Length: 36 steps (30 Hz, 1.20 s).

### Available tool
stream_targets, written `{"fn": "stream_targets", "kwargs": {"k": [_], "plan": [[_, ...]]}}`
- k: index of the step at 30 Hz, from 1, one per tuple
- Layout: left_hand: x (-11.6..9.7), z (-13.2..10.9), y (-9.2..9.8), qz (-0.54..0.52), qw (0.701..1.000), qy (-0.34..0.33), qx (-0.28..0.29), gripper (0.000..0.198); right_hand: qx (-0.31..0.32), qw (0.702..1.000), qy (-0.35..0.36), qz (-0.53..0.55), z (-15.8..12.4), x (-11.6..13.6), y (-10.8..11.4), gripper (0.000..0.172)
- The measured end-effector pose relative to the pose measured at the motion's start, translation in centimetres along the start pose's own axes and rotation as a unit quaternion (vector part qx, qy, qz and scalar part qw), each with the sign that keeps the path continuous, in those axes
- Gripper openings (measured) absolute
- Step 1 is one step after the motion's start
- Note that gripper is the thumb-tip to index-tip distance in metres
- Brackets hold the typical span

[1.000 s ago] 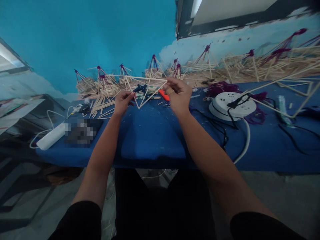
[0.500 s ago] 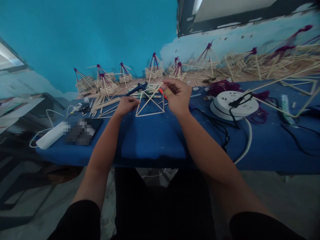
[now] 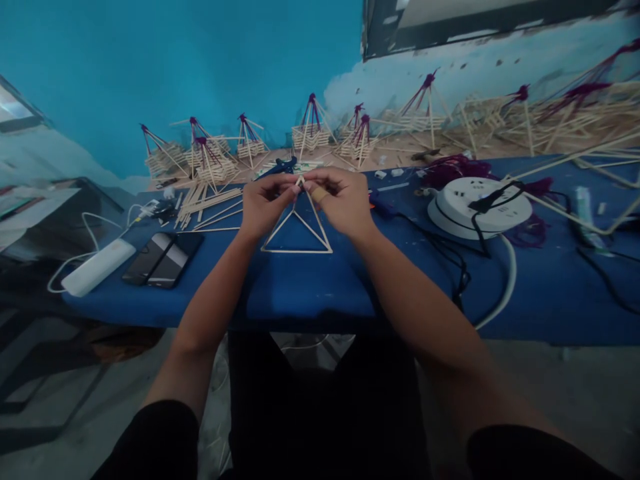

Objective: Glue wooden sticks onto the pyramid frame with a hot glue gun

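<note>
Both hands meet at the top corner of a pyramid-shaped frame of thin wooden sticks (image 3: 296, 251), whose triangular base edge faces me over the blue tabletop. My left hand (image 3: 267, 203) pinches that corner from the left, its fingertips almost touching the other hand's. From the right, my right hand (image 3: 343, 200), with a tan band around one finger, pinches the same corner. The fingers hide part of the joint. Just behind the hands lies a dark blue glue gun (image 3: 284, 165), partly covered. Loose wooden sticks (image 3: 213, 205) lie left of my left hand.
Stick models with purple-wrapped tops (image 3: 313, 123) line the back by the wall. On the right sit a round white power strip (image 3: 475, 217), black cables (image 3: 450, 263) and purple yarn (image 3: 457, 169). A phone (image 3: 163, 260) and a white power bank (image 3: 99, 268) lie left.
My left hand has moved right and up to the frame's top corner, beside my right hand. The frame has turned, its base now a wide triangle toward me.
</note>
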<state>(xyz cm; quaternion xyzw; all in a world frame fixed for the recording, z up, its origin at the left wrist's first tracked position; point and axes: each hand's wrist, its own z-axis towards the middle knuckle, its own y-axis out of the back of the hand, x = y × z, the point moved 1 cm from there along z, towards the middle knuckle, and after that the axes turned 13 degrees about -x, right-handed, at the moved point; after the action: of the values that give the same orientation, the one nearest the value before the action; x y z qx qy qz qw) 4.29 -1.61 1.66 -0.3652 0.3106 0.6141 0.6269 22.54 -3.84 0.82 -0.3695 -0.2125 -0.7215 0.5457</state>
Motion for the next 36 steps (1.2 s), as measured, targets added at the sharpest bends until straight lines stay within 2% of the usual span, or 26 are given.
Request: {"fn": "stream_targets", "kwargs": {"k": [4, 9, 11, 17, 24, 29, 36], "plan": [[0.1, 0.2, 0.2, -0.01, 1.0, 0.007, -0.001, 0.026, 0.016, 1.0, 0.011, 0.005, 0.0, 0.0, 0.2, 0.024], [0.4, 0.2, 0.2, -0.01, 1.0, -0.02, 0.0, 0.028, 0.015, 0.997, 0.071, -0.016, 0.1, 0.3, 0.3, 0.018], [0.5, 0.0, 0.1, 0.015, 0.999, -0.034, -0.01, 0.026, 0.021, 0.997, 0.068, -0.023, 0.0, 0.4, 0.2, 0.018], [0.3, -0.6, 0.2, 0.109, 0.983, -0.129, -0.068, 0.022, 0.021, 0.999, 0.04, 0.029, -0.4, -0.5, -0.6, 0.021], [1.7, -0.2, 0.3, 0.165, 0.947, -0.267, -0.073, 0.031, 0.026, 0.999, 0.039, 0.018, -0.3, -1.2, -0.7, 0.027], [1.6, -0.5, 0.1, 0.188, 0.929, -0.306, -0.095, 0.029, 0.041, 0.999, 0.028, 0.013, -0.4, -0.9, -0.5, 0.029], [1.3, -0.9, 0.0, 0.239, 0.906, -0.332, -0.103, 0.028, 0.033, 0.996, 0.077, -0.006, -0.7, -0.3, -0.3, 0.026]]}}
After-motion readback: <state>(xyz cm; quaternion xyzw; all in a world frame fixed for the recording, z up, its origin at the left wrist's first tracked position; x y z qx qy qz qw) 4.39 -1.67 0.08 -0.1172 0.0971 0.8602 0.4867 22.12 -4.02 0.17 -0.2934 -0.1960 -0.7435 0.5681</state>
